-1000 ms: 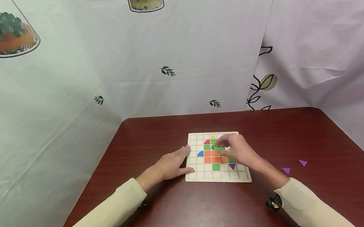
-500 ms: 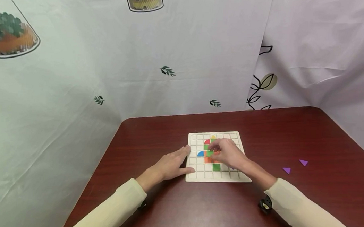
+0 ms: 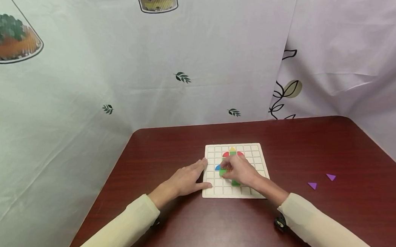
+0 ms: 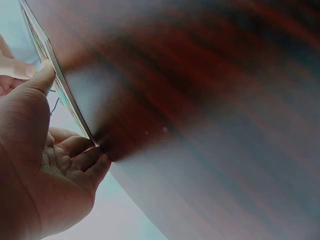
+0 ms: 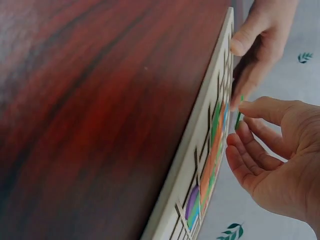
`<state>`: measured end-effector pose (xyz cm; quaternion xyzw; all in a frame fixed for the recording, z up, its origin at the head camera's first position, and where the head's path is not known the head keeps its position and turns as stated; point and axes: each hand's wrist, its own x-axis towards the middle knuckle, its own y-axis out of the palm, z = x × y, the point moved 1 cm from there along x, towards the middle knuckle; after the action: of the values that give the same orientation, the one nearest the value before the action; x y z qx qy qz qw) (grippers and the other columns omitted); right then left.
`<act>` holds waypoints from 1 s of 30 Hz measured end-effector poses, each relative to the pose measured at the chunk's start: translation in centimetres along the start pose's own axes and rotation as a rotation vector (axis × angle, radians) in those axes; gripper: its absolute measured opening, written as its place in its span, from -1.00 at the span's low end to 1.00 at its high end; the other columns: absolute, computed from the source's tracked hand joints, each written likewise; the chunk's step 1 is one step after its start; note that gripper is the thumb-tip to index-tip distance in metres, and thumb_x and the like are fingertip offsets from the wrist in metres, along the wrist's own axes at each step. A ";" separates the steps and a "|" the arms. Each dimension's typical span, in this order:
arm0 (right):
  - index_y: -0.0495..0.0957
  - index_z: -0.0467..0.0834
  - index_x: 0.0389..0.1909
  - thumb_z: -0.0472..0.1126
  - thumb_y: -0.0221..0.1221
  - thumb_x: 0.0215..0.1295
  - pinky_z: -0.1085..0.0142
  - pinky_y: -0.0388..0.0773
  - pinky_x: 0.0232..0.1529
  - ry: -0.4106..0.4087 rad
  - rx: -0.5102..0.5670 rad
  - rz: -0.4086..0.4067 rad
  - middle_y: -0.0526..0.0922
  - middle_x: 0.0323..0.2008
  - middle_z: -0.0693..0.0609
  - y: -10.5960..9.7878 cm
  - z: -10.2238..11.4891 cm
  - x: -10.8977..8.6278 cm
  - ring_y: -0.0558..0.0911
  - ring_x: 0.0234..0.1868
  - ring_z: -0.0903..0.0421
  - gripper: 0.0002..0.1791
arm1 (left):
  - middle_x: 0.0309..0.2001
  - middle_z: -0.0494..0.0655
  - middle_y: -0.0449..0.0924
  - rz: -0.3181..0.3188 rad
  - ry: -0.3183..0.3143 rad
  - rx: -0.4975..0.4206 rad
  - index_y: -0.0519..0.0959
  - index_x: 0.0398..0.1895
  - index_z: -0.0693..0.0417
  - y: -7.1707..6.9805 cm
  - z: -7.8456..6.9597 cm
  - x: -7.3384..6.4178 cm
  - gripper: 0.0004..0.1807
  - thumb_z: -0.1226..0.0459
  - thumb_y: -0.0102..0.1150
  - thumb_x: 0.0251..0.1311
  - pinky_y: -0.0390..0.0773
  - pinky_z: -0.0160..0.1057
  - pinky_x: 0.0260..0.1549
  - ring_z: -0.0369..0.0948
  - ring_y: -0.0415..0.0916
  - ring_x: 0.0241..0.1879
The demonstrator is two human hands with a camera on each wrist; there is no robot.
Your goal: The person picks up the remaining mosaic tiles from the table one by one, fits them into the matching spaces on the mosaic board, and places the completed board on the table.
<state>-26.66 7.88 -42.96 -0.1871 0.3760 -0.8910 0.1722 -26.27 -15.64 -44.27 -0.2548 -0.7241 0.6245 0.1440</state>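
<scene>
A pale gridded board (image 3: 234,196) lies on the table with coloured shape tiles set in its middle cells. My left hand (image 3: 185,178) rests along its left edge, thumb spread toward the near corner and fingers extended against the side. My right hand (image 3: 244,171) pinches a thin green square tile (image 3: 222,172) between thumb and fingers, tilted over the left-middle cells; the right wrist view shows this tile (image 5: 239,117) edge-on. Beside it sits a blue quarter-circle (image 3: 217,167). Behind are a red quarter-circle (image 3: 225,154) and a yellow triangle (image 3: 232,149). My right hand hides several inlaid tiles.
Two purple triangles (image 3: 312,185) lie loose on the dark red tabletop (image 3: 184,228), to the right of the board. A white printed curtain (image 3: 202,55) hangs behind the table and along its sides.
My right hand has moved left and slightly nearer across the board with the green square, from the back-middle cells to those beside the blue piece. My left hand has stayed put.
</scene>
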 end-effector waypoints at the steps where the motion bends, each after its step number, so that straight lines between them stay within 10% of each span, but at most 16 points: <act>1: 0.80 -0.27 -0.23 -0.46 0.54 0.09 0.29 0.62 -0.23 0.000 -0.004 0.001 0.78 -0.36 0.05 0.2 0.0 0.0 0.65 -0.34 0.18 -0.78 | 0.70 0.02 0.02 -0.001 0.001 0.000 0.03 0.74 0.08 0.0 0.0 0.0 0.07 -0.31 0.17 0.42 0.41 0.04 0.41 -0.11 0.11 0.63; 30: 0.80 -0.22 -0.23 -0.47 0.50 0.12 0.23 0.59 -0.23 0.029 -0.061 -0.023 0.75 -0.36 0.05 2.0 0.3 0.5 0.63 -0.30 0.10 -0.79 | 0.68 0.07 0.06 -0.014 0.014 0.001 0.06 0.73 0.11 -0.1 0.0 0.0 0.05 -0.27 0.20 0.43 0.42 0.05 0.40 -0.07 0.16 0.61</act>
<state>-26.59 6.18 -44.14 -0.1837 0.4032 -0.8837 0.1509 -26.30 -15.60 -44.18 -0.2539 -0.7244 0.6223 0.1535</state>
